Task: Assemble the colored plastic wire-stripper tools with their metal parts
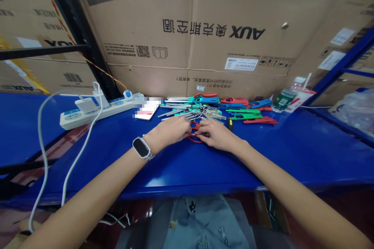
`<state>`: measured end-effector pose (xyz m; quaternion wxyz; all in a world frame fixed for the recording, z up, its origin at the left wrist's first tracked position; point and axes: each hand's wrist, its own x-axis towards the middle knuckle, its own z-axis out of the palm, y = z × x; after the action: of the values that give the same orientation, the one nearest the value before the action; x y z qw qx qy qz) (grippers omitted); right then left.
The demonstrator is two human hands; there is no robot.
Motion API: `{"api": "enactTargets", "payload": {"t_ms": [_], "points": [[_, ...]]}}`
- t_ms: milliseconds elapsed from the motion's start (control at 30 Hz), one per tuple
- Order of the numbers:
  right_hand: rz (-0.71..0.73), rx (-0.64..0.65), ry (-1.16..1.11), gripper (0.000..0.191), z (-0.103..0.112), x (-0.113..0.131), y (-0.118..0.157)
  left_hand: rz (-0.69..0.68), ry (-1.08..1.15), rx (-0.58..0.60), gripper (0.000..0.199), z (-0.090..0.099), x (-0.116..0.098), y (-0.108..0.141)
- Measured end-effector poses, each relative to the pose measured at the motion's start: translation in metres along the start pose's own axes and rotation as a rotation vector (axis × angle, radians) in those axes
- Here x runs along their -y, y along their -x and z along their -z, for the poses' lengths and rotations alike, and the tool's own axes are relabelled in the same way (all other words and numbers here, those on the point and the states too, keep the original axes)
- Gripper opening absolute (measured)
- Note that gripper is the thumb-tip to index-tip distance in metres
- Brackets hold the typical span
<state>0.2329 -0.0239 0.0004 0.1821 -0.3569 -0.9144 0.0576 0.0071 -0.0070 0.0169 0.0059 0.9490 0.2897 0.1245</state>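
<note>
Both hands meet near the middle of the blue table, just in front of a pile of parts. My left hand (177,130), with a watch on its wrist, has its fingers closed at the left side of a small red piece (194,125). From the right, my right hand (212,133) pinches at the same piece, which shows between the hands and below them. Fingers cover most of it. Metal rods with teal ends (178,111) and thin clear and wire parts (209,112) lie right behind the hands.
Red, blue and green plastic shells (245,114) lie at the back right, near a bottle (283,99) and a cup (300,98). A yellow-black object (230,123) is beside my right hand. A phone (149,108) and a power strip (84,116) lie left; a large carton (189,46) stands behind.
</note>
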Motion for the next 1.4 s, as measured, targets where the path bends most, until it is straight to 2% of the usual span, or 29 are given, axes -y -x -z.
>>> {"api": "enactTargets", "payload": {"t_ms": [100, 267, 367, 533, 800, 933, 1100, 1400], "points": [[-0.004, -0.014, -0.052, 0.014, -0.002, -0.001, 0.001, 0.032, 0.004, 0.108, 0.024, 0.005, 0.002, 0.003], [-0.018, -0.064, -0.208, 0.013, -0.003, -0.001, 0.006, 0.072, 0.051, 0.137, 0.016, 0.008, 0.003, 0.001], [-0.005, -0.076, -0.269, 0.017, 0.000, -0.001, 0.013, 0.077, 0.002, 0.126, 0.017, 0.008, -0.003, -0.001], [-0.009, -0.078, -0.301, 0.024, 0.005, -0.002, 0.021, -0.001, -0.152, 0.145, 0.019, 0.008, -0.011, -0.002], [-0.021, -0.086, -0.310, 0.025, 0.004, -0.003, 0.022, -0.050, -0.120, 0.074, 0.024, 0.002, -0.001, 0.003], [0.039, -0.113, -0.209, 0.028, 0.005, -0.002, 0.030, -0.070, -0.129, 0.062, 0.034, 0.000, 0.002, 0.006], [0.126, -0.162, 0.016, 0.028, 0.005, -0.007, 0.044, -0.057, -0.179, 0.053, 0.032, -0.002, 0.003, 0.007], [0.190, -0.123, 0.041, 0.035, 0.006, -0.016, 0.046, -0.037, -0.136, 0.060, 0.026, -0.001, 0.002, 0.008]]}}
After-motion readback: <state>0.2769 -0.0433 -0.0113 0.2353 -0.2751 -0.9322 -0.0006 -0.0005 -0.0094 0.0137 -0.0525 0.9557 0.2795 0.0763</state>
